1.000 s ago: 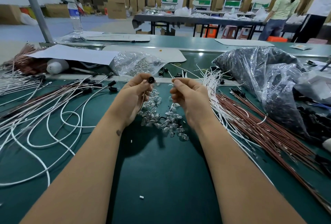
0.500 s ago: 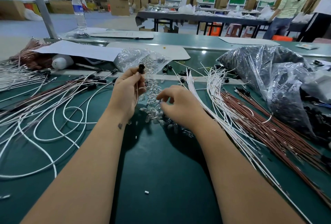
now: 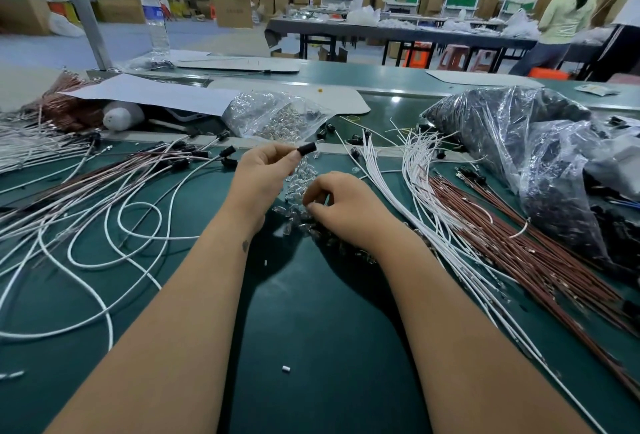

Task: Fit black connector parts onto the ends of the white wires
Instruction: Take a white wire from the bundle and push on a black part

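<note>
Centrally, the left hand [image 3: 263,173] pinches a short black cylindrical plastic connector [image 3: 307,148], raised clear of the green bench [image 3: 311,329], presumably ready for assembly. The right hand [image 3: 343,208], fingers curled, picks in a heap of small clear glass bulbs [image 3: 298,177]; unfitted thin white wires [image 3: 391,170] lie just beside.

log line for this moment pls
left hand: pinches black connector | right hand: picking in clear bulb pile | white wires: untouched

Bare green mat [image 3: 322,329] lies open between my forearms. White wires [image 3: 408,198] crowd my right, looped wires [image 3: 114,225] my left, what look like small clear bulbs [image 3: 298,177] ahead.
</note>
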A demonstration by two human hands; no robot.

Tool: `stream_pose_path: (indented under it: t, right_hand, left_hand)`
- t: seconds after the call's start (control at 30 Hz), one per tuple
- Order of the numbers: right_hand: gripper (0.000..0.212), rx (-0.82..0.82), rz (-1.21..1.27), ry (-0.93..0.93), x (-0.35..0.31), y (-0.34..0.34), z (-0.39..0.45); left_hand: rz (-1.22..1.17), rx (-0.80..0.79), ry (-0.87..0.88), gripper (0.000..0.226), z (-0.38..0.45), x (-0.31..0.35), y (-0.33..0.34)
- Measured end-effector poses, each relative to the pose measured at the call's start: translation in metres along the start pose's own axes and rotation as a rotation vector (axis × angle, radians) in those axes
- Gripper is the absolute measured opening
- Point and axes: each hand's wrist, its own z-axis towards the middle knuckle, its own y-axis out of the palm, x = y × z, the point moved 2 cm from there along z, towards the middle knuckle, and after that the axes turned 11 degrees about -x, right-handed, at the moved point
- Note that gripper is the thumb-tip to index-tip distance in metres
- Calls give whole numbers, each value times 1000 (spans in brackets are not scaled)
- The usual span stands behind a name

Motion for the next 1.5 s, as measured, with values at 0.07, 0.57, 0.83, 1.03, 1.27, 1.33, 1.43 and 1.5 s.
stream_pose_path:
  t: [0.07,0.57,0.83,1.03,1.27,1.33,1.43,1.5]
  right_hand:
    - [7,1,19,-5,2,1,1]
    - [16,353,847,157,24,-16,-3]
    - [18,370,878,130,26,-17,-5]
    - [21,354,898,148,24,-15,-4]
    - [21,437,864,181,24,-10,-4]
    - [21,448,867,184,24,-7,-3]
    - [22,461,883,177,25,-4,-2]
    - [23,469,890,165,26,-3,-1]
  left_hand:
    - [19,-19,-10,13,-1,0,2]
    - [96,-117,-85,15,-4,3,7]
    - [127,-154,-77,7,-7,6,9]
    - [128,-173,-60,5,-9,8,12]
    - [167,-158,-5,9,-12,10,15]
    - [167,-152,14,10,-13,10,16]
    - [182,-151,12,13,-13,9,17]
    - [203,-150,1,15,-12,8,17]
